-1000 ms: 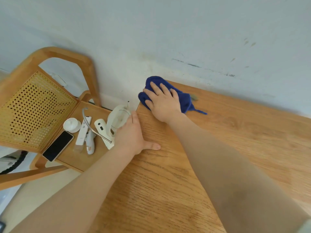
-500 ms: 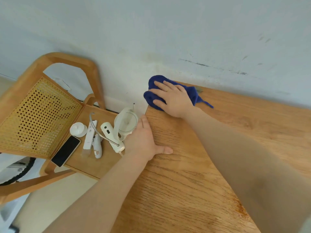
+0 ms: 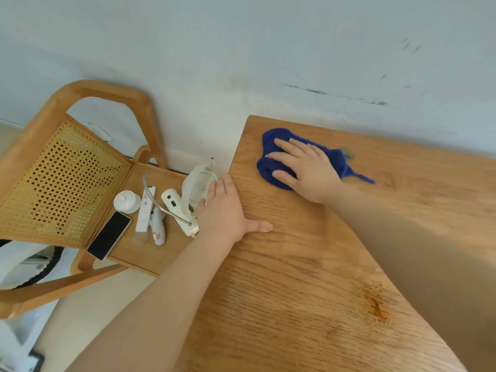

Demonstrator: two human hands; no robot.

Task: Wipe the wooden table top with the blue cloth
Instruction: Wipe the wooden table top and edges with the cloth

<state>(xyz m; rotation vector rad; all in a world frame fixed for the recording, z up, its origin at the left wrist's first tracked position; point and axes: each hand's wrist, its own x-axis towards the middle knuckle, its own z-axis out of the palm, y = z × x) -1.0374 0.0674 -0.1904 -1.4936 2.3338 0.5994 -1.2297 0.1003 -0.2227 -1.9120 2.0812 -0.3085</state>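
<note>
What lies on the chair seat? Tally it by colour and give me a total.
White: 4 (round cap, flat bar, small gadget, fan unit, its bent rod counted with it)
Black: 1 (phone)
Total: 5

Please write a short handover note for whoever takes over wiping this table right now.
Right hand: fingers flat, pressing the blue cloth onto the wooden table top near its far left corner.
Left hand: open, resting on the table's left edge, holding nothing.
Done: cannot tell how much is wiped.
Left: a brown stain shows on the near right part; wipe towards it and over the rest.
</note>
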